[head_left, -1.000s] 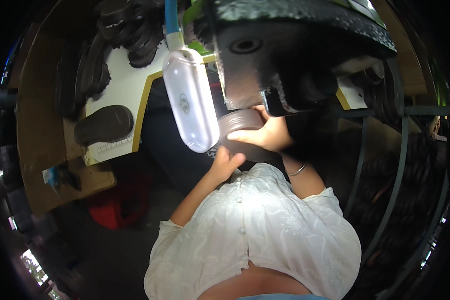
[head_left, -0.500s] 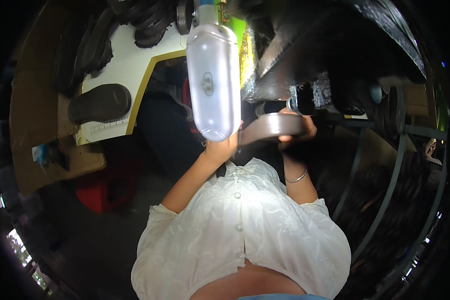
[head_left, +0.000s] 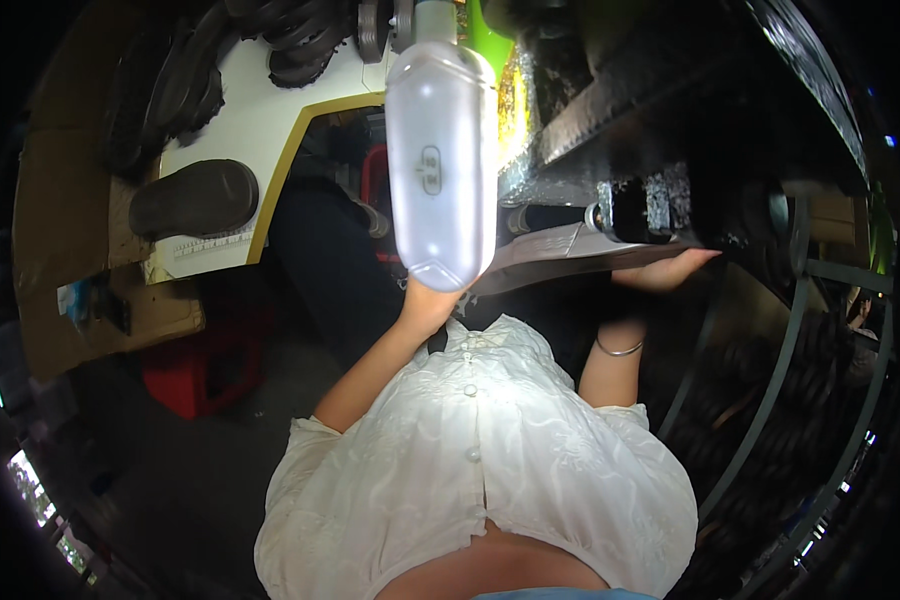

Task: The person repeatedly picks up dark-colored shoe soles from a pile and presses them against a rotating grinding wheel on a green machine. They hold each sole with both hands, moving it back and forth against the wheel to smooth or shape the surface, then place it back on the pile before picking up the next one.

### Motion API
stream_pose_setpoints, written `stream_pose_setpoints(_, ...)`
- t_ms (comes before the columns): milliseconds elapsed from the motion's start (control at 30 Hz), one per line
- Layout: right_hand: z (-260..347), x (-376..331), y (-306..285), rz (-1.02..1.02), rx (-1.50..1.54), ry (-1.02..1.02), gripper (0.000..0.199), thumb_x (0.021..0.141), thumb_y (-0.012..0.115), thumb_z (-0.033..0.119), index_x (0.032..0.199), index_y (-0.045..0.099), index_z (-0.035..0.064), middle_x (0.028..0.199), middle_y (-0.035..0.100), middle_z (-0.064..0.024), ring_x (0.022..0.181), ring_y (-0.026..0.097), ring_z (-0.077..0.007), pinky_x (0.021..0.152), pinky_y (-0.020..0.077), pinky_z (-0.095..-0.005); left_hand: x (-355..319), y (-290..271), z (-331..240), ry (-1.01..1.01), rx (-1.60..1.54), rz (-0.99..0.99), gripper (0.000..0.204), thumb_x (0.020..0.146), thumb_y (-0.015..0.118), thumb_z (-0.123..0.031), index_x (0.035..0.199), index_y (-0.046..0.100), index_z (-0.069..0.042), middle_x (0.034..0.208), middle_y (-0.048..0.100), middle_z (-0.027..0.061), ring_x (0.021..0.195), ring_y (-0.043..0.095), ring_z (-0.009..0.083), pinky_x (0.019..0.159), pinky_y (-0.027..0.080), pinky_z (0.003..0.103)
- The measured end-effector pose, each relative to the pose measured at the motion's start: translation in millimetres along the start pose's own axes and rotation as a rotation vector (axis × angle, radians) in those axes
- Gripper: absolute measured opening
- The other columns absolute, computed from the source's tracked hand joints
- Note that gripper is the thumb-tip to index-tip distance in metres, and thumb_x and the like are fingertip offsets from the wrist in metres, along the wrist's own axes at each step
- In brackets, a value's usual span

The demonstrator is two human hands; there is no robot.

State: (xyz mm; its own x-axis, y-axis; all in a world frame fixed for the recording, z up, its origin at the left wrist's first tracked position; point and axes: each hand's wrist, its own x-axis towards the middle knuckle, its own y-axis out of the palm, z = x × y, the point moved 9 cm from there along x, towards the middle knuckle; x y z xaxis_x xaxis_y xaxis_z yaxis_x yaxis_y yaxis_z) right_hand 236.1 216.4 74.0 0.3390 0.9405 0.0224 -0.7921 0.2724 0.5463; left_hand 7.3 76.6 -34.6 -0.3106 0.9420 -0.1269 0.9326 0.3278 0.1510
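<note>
Right hand [head_left: 662,272] is shifting rightward, grip wide beneath the brown sole [head_left: 550,250]; left hand's [head_left: 430,304] grip I cannot tell. Level support is helping.

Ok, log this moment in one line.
left hand: partly behind white lamp; right hand: at brown sole, grip unclear; brown sole: by black machine

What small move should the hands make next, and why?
Probably curl the right hand more securely around the brown sole: its visible fingers look extended near the sole's right end, while the lamp hides the left hand's fingers, leaving that grip unclear.
</note>
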Motion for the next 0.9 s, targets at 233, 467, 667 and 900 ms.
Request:
stream_pose_setpoints(233,-27,-12,-13,0.353,0.175,0.073,0.064,0.073,0.052,0.063,0.104,0.049,0.0068,0.098,0.05,-0.0038,0.084,0.053,-0.0166,0.071,0.049,-0.0337,8,-8,12,0.102,0.192,-0.181,0.014,0.088,0.053,-0.014,0.085,0.054,0.0,0.074,0.055,0.0013,0.067,0.05,0.0052,0.063,0.041,0.02)
stream_pose_setpoints(467,9,-20,37,0.481,0.178,-0.106,0.057,0.068,0.061,0.056,0.088,0.049,0.0042,0.082,0.047,-0.0034,0.07,0.05,-0.0128,0.058,0.0466,-0.0252,15,-25,52,-0.32,-0.447,-0.313,0.016,0.088,0.051,-0.016,0.095,0.05,-0.002,0.081,0.056,0.0045,0.069,0.054,0.0087,0.063,0.046,0.023)
stream_pose_setpoints(667,-21,-94,89,0.934,-0.519,-0.175,0.043,0.053,0.084,0.024,0.082,0.061,0.0014,0.077,0.056,-0.0061,0.071,0.055,-0.0142,0.063,0.0456,-0.0254,-2,14,-78,0.269,-0.05,0.029,0.047,0.07,0.073,-0.03,0.097,0.051,0.001,0.089,0.058,0.0089,0.079,0.057,0.0146,0.071,0.046,0.025)
stream_pose_setpoints(900,-38,-123,105,1.049,-0.193,0.171,0.016,0.076,0.066,0.005,0.089,0.062,-0.0036,0.087,0.058,-0.0106,0.082,0.056,-0.0153,0.074,0.0458,-0.0254,-8,-14,-57,0.371,-0.227,-0.106,0.057,0.071,0.06,-0.056,0.085,0.049,-0.001,0.079,0.053,0.0053,0.068,0.05,0.0115,0.059,0.039,0.023)
